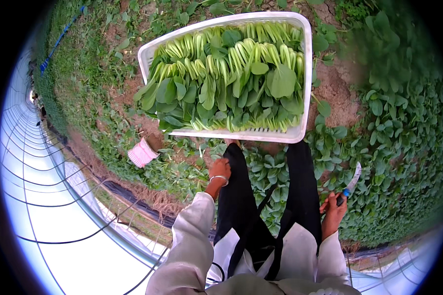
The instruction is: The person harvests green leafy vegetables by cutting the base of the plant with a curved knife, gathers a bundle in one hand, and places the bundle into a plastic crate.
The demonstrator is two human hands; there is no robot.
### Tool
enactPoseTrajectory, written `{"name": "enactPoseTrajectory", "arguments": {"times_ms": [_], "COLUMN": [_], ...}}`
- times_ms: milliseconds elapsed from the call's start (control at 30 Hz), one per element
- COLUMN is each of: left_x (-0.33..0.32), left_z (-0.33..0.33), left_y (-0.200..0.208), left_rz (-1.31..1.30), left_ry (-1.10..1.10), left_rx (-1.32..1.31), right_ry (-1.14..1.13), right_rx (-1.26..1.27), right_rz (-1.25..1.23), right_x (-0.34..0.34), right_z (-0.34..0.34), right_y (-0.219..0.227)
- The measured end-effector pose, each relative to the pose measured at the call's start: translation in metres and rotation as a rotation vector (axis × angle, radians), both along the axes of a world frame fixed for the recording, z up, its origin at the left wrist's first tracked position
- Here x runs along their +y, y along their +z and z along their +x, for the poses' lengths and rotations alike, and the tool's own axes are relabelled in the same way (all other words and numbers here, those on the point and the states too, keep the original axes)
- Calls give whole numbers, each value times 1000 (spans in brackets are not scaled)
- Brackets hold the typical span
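The person's right hand [333, 207], at four o'clock in the view, was clasped around the dark and blue handle of a curved knife [353, 179], its blade angled toward one o'clock. The left hand [219, 168] was beside the left leg of black trousers [237, 189]; whether it held anything could not be told. A white crate [308, 73] of leafy greens [221, 64] sat at twelve o'clock, a pink cloth [142, 153] at nine.
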State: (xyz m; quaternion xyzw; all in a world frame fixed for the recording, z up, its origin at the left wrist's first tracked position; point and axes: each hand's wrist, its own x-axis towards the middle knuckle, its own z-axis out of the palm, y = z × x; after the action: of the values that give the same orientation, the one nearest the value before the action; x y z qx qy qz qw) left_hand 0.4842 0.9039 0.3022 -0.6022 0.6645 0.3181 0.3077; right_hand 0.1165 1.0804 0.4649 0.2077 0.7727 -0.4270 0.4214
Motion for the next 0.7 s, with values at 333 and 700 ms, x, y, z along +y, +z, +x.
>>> {"name": "enactPoseTrajectory", "arguments": {"times_ms": [333, 700], "left_x": [39, 35], "left_z": [95, 108], "left_y": [-156, -143], "left_rz": [296, 350], "left_ry": [333, 538], "left_rx": [98, 194], "right_ry": [400, 658], "right_rx": [27, 140], "right_rz": [113, 243], "right_x": [-59, -84], "right_z": [62, 94], "right_y": [-17, -29]}}
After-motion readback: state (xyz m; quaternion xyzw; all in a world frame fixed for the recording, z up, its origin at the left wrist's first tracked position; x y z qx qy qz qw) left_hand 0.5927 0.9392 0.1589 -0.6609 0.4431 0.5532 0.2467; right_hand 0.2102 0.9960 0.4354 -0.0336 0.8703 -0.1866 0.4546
